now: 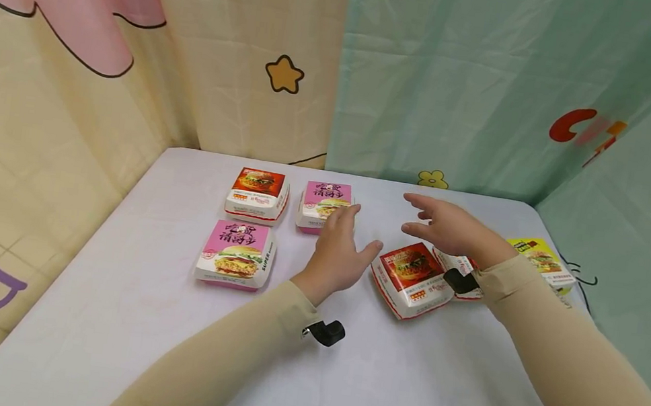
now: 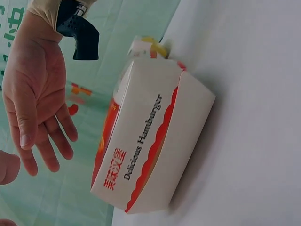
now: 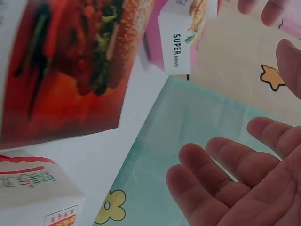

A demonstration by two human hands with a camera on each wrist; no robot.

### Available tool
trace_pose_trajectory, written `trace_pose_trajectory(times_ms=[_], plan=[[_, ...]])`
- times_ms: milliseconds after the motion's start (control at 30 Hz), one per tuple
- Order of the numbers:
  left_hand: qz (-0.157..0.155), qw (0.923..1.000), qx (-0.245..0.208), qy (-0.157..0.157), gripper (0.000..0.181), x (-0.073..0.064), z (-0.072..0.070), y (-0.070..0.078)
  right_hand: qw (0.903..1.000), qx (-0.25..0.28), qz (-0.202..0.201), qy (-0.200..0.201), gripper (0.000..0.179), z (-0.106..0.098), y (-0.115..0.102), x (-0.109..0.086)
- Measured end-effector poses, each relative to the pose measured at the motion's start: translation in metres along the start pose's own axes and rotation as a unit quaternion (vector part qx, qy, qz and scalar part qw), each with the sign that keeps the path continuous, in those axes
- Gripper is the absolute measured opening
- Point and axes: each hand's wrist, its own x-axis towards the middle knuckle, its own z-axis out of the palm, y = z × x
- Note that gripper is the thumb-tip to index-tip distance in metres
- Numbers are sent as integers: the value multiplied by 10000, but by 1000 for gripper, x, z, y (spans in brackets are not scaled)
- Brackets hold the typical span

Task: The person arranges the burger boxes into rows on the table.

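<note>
Both hands hang above the white table with nothing in them. My left hand, fingers spread, overlaps the right edge of a pink hamburger box in the head view. Its fingertips only edge into the left wrist view. My right hand has its fingers extended leftward, palm visible in the right wrist view. Below and between the hands sits a red-and-white hamburger box, lettered "Delicious Hamburger" on its side. Another red-and-white box touches or nearly touches it, partly hidden by the right wrist.
On the left, a red-topped box stands behind another pink hamburger box. A yellow hamburger box lies at the right edge, partly behind the right forearm. Printed curtains enclose the table at back and sides.
</note>
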Motion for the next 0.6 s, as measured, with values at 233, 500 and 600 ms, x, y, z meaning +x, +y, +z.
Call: trace_pose_trajectory(times_ms=[233, 500, 600], plan=[[-27, 9981, -20, -612, 87, -15, 15, 6, 9994, 170, 292, 63, 77, 15, 12, -21], [-212, 9915, 23, -1284, 92, -24, 29, 8, 9986, 368, 349, 166, 79, 30, 24, -42], [-279, 9899, -27, -1393, 94, -27, 32, 8, 9986, 399, 287, 179, 80, 36, 29, -48]])
